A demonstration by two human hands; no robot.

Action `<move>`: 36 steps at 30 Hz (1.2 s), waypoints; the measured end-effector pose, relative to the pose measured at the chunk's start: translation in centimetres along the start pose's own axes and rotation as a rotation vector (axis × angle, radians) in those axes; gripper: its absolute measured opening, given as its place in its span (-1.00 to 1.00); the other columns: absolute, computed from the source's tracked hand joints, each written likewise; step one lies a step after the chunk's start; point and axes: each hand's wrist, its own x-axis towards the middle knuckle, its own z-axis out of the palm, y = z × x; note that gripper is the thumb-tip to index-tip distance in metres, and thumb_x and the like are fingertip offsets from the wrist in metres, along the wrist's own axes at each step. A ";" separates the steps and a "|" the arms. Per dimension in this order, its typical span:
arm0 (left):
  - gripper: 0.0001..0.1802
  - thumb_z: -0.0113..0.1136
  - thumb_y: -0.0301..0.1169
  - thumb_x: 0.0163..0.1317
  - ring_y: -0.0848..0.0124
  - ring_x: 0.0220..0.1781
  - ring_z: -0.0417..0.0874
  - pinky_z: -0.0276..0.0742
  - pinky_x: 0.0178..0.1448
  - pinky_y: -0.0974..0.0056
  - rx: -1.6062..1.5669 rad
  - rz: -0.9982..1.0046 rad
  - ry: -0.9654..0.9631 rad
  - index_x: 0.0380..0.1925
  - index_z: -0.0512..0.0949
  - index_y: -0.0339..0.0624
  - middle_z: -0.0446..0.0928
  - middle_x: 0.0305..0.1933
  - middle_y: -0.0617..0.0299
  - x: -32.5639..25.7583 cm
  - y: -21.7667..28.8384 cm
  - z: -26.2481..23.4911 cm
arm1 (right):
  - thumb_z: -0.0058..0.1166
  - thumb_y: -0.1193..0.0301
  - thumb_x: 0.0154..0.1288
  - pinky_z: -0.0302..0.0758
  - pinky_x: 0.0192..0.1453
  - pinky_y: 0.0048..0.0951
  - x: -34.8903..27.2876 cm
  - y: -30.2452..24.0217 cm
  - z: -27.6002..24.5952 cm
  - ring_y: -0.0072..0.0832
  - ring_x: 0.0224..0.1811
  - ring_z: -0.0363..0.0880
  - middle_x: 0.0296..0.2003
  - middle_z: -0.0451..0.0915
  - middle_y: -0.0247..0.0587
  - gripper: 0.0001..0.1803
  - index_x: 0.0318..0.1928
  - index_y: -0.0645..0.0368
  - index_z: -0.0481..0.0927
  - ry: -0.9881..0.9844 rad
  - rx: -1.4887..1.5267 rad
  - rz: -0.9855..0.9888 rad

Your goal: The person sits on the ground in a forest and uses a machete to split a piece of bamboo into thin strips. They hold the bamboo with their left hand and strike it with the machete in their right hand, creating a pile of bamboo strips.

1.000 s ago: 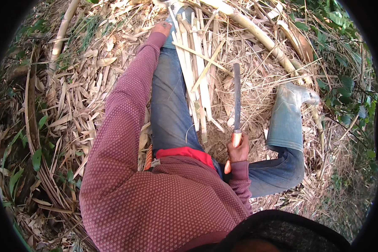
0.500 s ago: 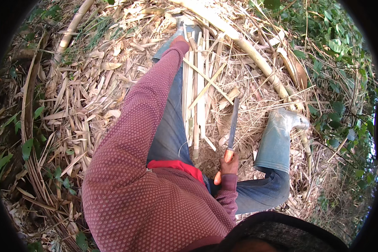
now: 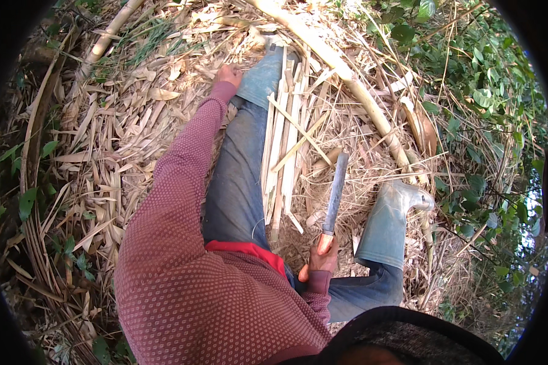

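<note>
My right hand (image 3: 324,261) is wrapped round the orange-brown wooden handle of a machete (image 3: 335,193). Its dark, straight blade points away from me, over the litter between my legs. My left arm stretches far forward, and my left hand (image 3: 228,76) is down beside the left rubber boot (image 3: 263,79); its fingers are too small and turned away to make out. Along the inner side of my left leg lies a bundle of pale split bamboo strips (image 3: 291,128), with two strips crossed over it. The far end of the bundle reaches the boot.
A long bamboo pole (image 3: 371,100) slants across the far right, ending near my bent right leg's boot (image 3: 391,210). Another pole (image 3: 106,39) lies at the far left. Dry bamboo leaves (image 3: 128,128) cover the ground, and green bushes (image 3: 487,91) edge the right.
My left hand has moved from the far end of the strips to the left, across to the boot's outer side. The machete stays in my right hand, slightly shifted left and nearer.
</note>
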 end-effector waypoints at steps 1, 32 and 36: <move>-0.64 0.12 -0.24 0.07 0.18 -0.07 0.53 0.44 0.02 0.14 0.169 0.063 0.098 -0.10 0.51 -0.06 0.50 -0.13 0.10 -0.5 -2.2 -0.7 | 0.13 0.37 -0.08 0.43 -0.12 -0.10 -0.1 -1.1 -0.4 0.04 -0.18 0.51 -0.23 0.53 0.09 -0.45 0.02 0.12 0.37 0.026 -0.022 -0.006; -0.38 0.02 -0.17 0.08 0.12 0.38 0.02 -0.06 0.35 -0.11 0.323 -0.151 0.281 0.20 0.25 -0.01 0.12 0.31 0.09 -11.6 -14.4 -3.6 | 0.17 0.51 -0.08 0.56 -0.19 -0.32 27.9 -44.0 18.2 -0.25 -0.22 0.59 -0.11 0.53 0.08 -0.27 0.19 0.38 0.27 -0.596 0.359 -0.776; -0.37 0.02 -0.18 0.07 0.13 0.38 0.02 -0.05 0.34 -0.14 0.292 -0.173 0.280 0.20 0.25 -0.01 0.11 0.31 0.09 -11.9 -14.5 -3.7 | 0.11 0.38 -0.10 0.45 0.02 -0.22 27.2 -47.1 20.3 -0.06 -0.11 0.56 -0.13 0.54 0.17 -0.36 0.11 0.25 0.39 -0.290 -0.058 -0.975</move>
